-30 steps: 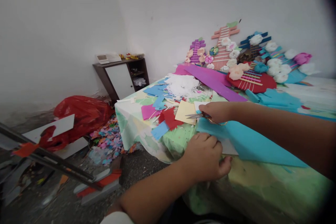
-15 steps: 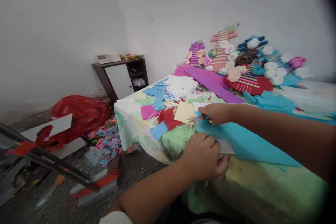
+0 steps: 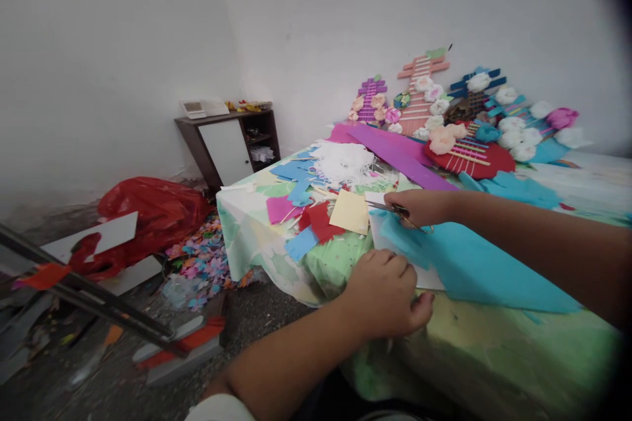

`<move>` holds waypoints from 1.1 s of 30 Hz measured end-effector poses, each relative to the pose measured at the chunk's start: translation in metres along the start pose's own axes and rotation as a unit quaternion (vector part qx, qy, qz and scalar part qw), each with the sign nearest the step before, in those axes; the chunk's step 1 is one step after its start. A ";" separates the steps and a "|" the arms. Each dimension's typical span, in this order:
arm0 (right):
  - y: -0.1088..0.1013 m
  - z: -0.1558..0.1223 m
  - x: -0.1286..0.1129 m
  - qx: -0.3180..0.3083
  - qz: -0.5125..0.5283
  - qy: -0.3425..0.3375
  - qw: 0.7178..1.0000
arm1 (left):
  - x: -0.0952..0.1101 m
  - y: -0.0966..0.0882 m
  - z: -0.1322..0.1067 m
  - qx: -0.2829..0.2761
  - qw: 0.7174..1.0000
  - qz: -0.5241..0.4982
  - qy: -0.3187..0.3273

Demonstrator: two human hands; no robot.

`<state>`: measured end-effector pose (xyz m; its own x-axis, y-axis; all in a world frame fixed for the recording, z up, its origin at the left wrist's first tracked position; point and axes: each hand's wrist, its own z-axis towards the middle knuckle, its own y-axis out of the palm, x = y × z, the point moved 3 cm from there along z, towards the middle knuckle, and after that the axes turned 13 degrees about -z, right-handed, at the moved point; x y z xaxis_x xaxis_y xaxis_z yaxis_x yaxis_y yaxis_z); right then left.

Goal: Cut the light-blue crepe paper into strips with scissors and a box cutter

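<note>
My right hand [image 3: 419, 206] is closed around the handles of a pair of scissors [image 3: 381, 205]. Their blades point left over a white piece of paper, beside a pale yellow paper square [image 3: 349, 212]. Below the hand and forearm spreads a large turquoise sheet [image 3: 486, 266], with a white sheet [image 3: 430, 277] partly under it. My left hand [image 3: 385, 293] rests at the table's near edge beside the white sheet, its fingers loosely bent and thumb apart. The fingertips are hidden, and nothing shows in that hand.
Red [image 3: 323, 220], blue and magenta paper scraps lie left of the scissors. White shredded strands [image 3: 343, 163] and a long purple strip [image 3: 399, 156] are behind. Flower-decorated crafts [image 3: 419, 99] lean on the wall. A red plastic bag [image 3: 158, 210] lies on the floor.
My right hand has moved right and slightly away with the scissors, whose blades have left the yellow square. More of the turquoise sheet's left end shows. My left hand is almost still.
</note>
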<state>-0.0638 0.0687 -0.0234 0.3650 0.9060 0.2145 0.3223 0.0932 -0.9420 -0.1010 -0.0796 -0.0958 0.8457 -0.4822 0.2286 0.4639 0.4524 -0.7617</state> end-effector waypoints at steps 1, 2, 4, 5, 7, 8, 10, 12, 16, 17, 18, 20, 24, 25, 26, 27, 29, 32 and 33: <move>0.000 0.000 0.001 0.001 0.004 0.004 1.000 | 0.000 0.000 0.000 -0.001 1.000 0.000 0.000; 0.001 -0.001 0.003 0.002 0.008 0.007 1.000 | 0.000 0.000 0.000 -0.002 1.000 -0.001 -0.001; 0.003 -0.001 0.007 0.010 0.022 0.010 1.000 | 0.000 0.000 -0.001 -0.006 1.000 -0.001 -0.002; 0.005 -0.001 0.010 0.016 0.032 0.011 0.999 | 0.000 0.000 -0.001 -0.009 1.000 -0.002 -0.003; 0.008 -0.001 0.017 0.030 0.055 0.018 0.998 | 0.000 0.000 -0.001 -0.014 1.000 -0.004 -0.006; 0.009 -0.001 0.020 0.037 0.067 0.023 0.997 | 0.000 -0.001 0.000 -0.018 1.000 -0.008 -0.007; 0.013 -0.003 0.026 0.047 0.108 0.031 0.993 | -0.001 -0.004 0.001 -0.036 0.999 -0.018 -0.010; 0.016 -0.006 0.029 0.057 0.181 0.034 0.981 | -0.004 -0.011 0.004 -0.061 0.997 -0.030 -0.024; 0.018 -0.017 0.032 0.094 0.286 0.058 0.952 | -0.022 -0.033 0.021 -0.041 0.994 0.026 -0.095; 0.018 -0.021 0.033 0.106 0.297 0.069 0.946 | -0.026 -0.037 0.028 -0.035 0.993 0.047 -0.099; 0.017 -0.025 0.034 0.118 0.308 0.081 0.940 | -0.031 -0.039 0.036 -0.039 0.993 0.065 -0.093; 0.015 -0.036 0.035 0.143 0.341 0.106 0.923 | -0.038 -0.034 0.054 -0.098 0.991 0.078 -0.052; 0.008 -0.068 0.037 0.188 0.417 0.138 0.879 | -0.049 -0.013 0.082 -0.283 0.957 0.058 -0.019; 0.008 -0.078 0.038 0.189 0.426 0.144 0.873 | -0.052 -0.009 0.087 -0.300 0.952 0.058 -0.022; 0.008 -0.088 0.038 0.187 0.428 0.148 0.872 | -0.054 -0.007 0.091 -0.303 0.950 0.062 -0.025; 0.008 -0.099 0.038 0.183 0.426 0.154 0.872 | -0.056 -0.005 0.094 -0.299 0.951 0.066 -0.027; 0.012 -0.122 0.038 0.175 0.420 0.169 0.874 | -0.060 -0.002 0.099 -0.295 0.952 0.074 -0.034; 0.021 -0.156 0.042 0.171 0.430 0.201 0.864 | -0.065 0.000 0.105 -0.297 0.950 0.080 -0.046; 0.024 -0.166 0.044 0.167 0.435 0.209 0.860 | -0.066 0.001 0.108 -0.301 0.949 0.079 -0.051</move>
<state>0.1053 0.0418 0.0061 0.6463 0.4718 -0.5998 -0.4742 -0.3676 -0.8000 -0.1283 0.0334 -0.0464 0.9278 -0.3546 0.1161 0.1196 -0.0121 -0.9928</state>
